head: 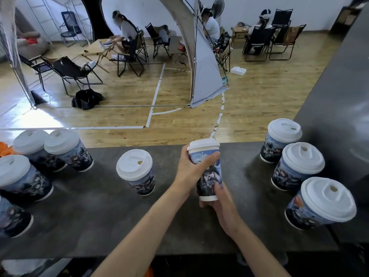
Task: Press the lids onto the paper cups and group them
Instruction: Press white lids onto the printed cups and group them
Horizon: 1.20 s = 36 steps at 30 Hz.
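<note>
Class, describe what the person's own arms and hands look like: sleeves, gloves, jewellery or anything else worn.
Both arms are bare as far as the frame shows, with no sleeve on the left forearm or the right forearm. The left hand and right hand wear no gloves. No watch, bracelet or ring is visible.

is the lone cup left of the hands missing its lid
No, the lone cup wears a white lid with its sip hole showing.

Looked like a big indoor hall, kind of a gym-style room: wood floor (259, 100) with white court lines (156, 92), folding camp chairs (73, 71), a low wooden table (93, 50), a grey tent panel (205, 76), a standing fan (218, 7), people seated around (124, 31). Dark counter (95, 216) up front was lined with paper cups (137, 172).
</note>
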{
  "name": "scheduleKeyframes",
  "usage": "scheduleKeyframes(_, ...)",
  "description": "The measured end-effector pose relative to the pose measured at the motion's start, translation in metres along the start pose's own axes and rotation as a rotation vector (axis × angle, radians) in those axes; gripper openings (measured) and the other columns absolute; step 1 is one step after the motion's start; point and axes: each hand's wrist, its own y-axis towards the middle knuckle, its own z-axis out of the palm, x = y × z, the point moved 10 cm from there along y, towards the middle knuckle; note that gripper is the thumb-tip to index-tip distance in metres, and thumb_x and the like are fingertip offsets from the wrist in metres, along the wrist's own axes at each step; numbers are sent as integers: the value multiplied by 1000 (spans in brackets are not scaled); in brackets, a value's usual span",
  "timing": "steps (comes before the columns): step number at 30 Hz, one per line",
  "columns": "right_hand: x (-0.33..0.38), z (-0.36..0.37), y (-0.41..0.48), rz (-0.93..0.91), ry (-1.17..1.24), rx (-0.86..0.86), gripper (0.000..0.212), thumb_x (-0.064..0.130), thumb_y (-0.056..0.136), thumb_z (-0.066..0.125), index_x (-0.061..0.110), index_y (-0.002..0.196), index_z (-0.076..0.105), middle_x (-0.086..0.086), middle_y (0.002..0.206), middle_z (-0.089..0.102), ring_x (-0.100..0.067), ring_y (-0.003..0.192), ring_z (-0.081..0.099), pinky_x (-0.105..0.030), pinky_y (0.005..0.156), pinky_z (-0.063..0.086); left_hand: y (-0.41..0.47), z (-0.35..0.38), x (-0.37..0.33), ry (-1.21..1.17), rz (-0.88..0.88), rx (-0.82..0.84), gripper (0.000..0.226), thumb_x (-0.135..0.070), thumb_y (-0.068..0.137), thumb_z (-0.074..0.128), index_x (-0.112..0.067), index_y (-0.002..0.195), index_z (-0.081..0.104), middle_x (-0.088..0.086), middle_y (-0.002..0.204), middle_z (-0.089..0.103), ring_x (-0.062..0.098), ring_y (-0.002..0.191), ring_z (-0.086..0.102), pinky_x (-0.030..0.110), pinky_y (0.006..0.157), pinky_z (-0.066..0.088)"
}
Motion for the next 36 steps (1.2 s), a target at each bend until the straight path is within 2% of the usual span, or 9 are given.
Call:
scheduleKeyframes(5, -1, 3, -1, 48, 38, 55, 69, 80, 74, 70, 26, 117, 77, -12, 109, 74, -25, 84, 70, -33, 65, 55, 3, -2, 2, -31, -48, 54, 94, -51, 48, 90, -16, 130, 58, 7, 112, 77, 21, 99, 76, 33, 84, 60)
scheduleKeyframes(8, 0, 2, 0, 41, 70, 37, 85, 79, 75, 71, 14, 130, 66, -14, 113, 72, -24, 84, 69, -33, 65, 55, 2, -3, -1, -19, 8, -26, 90, -52, 47, 90, -19, 125, 60, 3, 107, 78, 15, 92, 77, 22, 70, 59)
scheduleKeyframes(12, -3, -5, -1, 47, 98, 18, 93, 79, 71, 74, 8, 129, 60, -12, 102, 72, -22, 75, 68, -30, 59, 53, 1, 8, 0, 22, -19, 39, 90, -54, 50, 90, -22, 128, 57, 4, 114, 75, 18, 100, 75, 32, 86, 60)
scheduleKeyframes(14, -5, -5, -1, 64, 96, 33, 95, 82, 69, 72, 8, 127, 60, -12, 94, 72, -24, 70, 68, -31, 57, 53, 0, 5, -1, 29, -4, 34, 81, -50, 56, 90, -20, 126, 59, 4, 113, 76, 15, 96, 76, 24, 77, 59)
scheduleKeyframes(19, -1, 3, -2, 18, 60, 84, 83, 82, 77, 67, 15, 126, 66, -16, 105, 71, -26, 79, 69, -33, 64, 54, -3, -2, -9, 51, 67, -39, 78, -56, 49, 89, -25, 116, 63, -7, 97, 78, 6, 86, 76, 14, 64, 55)
scheduleKeyframes(22, 2, 4, -3, 14, 41, 87, 63, 79, 75, 71, 28, 111, 78, -10, 99, 72, -20, 79, 67, -33, 64, 54, 1, -1, -9, 78, 43, -41, 77, -63, 51, 86, -24, 114, 63, -6, 98, 78, 9, 88, 76, 22, 71, 58)
scheduleKeyframes(26, -2, 5, -3, 65, 122, 101, 71, 79, 73, 72, 20, 112, 76, -14, 90, 69, -21, 67, 63, -32, 58, 51, 5, -4, -1, 50, -17, -3, 65, -63, 73, 82, -17, 115, 63, -2, 98, 79, 14, 92, 76, 29, 79, 59)
scheduleKeyframes(30, 0, 6, -4, 47, 116, 113, 70, 77, 77, 70, 21, 119, 74, -13, 100, 71, -22, 75, 66, -33, 65, 54, -4, -4, -9, 26, 58, -4, 56, -58, 77, 74, -16, 113, 63, -10, 90, 79, 3, 84, 74, 14, 67, 53)
scheduleKeyframes(36, 9, -2, -2, -24, 76, 18, 97, 66, 77, 80, 9, 147, 47, -18, 134, 64, -24, 106, 66, -35, 74, 57, -24, -2, -25, 6, 294, 53, 75, -35, 80, 84, -30, 143, 45, -10, 127, 66, 10, 116, 68, 24, 88, 58)
